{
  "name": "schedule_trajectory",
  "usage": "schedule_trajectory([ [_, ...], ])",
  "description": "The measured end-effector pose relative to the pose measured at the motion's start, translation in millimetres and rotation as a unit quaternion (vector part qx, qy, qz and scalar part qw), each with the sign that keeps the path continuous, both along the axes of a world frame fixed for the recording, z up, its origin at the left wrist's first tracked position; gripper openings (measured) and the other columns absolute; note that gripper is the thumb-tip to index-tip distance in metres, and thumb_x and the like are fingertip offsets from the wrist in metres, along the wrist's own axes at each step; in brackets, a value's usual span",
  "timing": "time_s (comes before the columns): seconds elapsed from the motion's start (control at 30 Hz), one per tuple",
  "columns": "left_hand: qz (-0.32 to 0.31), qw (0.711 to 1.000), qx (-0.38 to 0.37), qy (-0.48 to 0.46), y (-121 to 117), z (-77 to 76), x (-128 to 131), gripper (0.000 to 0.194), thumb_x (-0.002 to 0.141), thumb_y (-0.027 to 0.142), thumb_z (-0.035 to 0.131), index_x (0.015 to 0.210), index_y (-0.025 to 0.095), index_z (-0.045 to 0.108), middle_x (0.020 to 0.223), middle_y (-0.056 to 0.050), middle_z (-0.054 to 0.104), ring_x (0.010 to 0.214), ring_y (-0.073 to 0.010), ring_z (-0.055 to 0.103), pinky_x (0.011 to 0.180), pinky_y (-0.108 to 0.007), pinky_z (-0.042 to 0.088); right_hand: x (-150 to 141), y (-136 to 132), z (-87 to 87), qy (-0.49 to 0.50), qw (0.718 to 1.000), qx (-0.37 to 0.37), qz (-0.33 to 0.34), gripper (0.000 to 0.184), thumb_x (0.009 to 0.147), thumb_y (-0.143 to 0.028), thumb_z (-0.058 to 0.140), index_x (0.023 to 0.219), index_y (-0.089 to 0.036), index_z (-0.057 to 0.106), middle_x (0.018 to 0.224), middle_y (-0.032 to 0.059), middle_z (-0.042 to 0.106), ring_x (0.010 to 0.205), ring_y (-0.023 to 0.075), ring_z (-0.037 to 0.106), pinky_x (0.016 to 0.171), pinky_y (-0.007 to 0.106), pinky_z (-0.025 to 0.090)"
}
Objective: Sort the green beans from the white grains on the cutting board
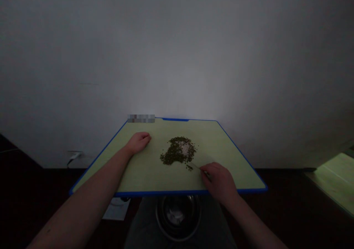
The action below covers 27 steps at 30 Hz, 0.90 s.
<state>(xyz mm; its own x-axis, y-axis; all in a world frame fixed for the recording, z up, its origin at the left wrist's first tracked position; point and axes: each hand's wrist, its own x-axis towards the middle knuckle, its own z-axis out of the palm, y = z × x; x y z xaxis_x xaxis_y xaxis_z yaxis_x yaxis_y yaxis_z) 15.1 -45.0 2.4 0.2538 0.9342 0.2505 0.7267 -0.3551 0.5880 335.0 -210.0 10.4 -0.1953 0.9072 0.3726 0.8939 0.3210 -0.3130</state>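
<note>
A spread pile of small green grains [173, 154], which look like beans, lies in the middle of the pale yellow-green tabletop [155, 177]. Paler, whitish grains [184, 148] show in its right half. My right hand [219, 181] is at the near right of the pile, its fingers pinched on a thin, slender tool [197, 167]. The tool's tip points left at a few grains [189, 167] lying apart from the pile; its exact kind is too dim to make out. My left hand [138, 142] rests on the tabletop left of the pile, fingers curled closed, with nothing visible in them.
A blue rim [166, 193] edges the table, which stands near a grey wall [177, 57]. Below the near edge, a shiny metal bowl [178, 238] sits at my lap with something whitish inside. A white sheet [117, 209] lies lower left. A cable hangs from a wall socket [74, 155].
</note>
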Motion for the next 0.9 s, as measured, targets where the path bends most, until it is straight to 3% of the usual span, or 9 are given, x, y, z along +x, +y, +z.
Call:
schedule_trajectory([
  [0.27,0.002,1.0,0.001,0.013,-0.6,0.8,-0.6,0.027,0.073,0.034,0.038,0.053,0.017,0.045,0.05,0.003,0.042,0.055,-0.0127,0.042,0.052,-0.024,0.029,9.4,6.5,-5.7,-0.05,0.998,0.033,-0.02,0.02,0.079,-0.019,0.048,0.085,-0.021,0.068,0.081,0.0037,0.067,0.079,0.0174,0.057,0.074,0.028,0.043],
  [0.47,0.0,1.0,0.006,0.014,-3.6,0.5,-2.3,0.027,0.073,0.033,0.038,0.053,0.017,0.044,0.049,0.003,0.041,0.055,-0.0124,0.042,0.053,-0.024,0.029,15.9,18.5,-1.2,-0.017,0.999,0.024,-0.045,0.022,0.079,-0.021,0.047,0.085,-0.019,0.068,0.083,0.0044,0.068,0.078,0.0174,0.059,0.073,0.028,0.044],
  [0.9,0.001,1.0,0.007,0.014,-4.3,4.0,-1.8,0.028,0.074,0.034,0.038,0.052,0.018,0.043,0.048,0.003,0.041,0.054,-0.012,0.041,0.051,-0.024,0.028,9.4,10.9,10.6,0.06,0.997,-0.037,0.016,0.02,0.075,-0.023,0.05,0.081,-0.019,0.069,0.077,0.0042,0.068,0.073,0.0166,0.06,0.067,0.027,0.044],
])
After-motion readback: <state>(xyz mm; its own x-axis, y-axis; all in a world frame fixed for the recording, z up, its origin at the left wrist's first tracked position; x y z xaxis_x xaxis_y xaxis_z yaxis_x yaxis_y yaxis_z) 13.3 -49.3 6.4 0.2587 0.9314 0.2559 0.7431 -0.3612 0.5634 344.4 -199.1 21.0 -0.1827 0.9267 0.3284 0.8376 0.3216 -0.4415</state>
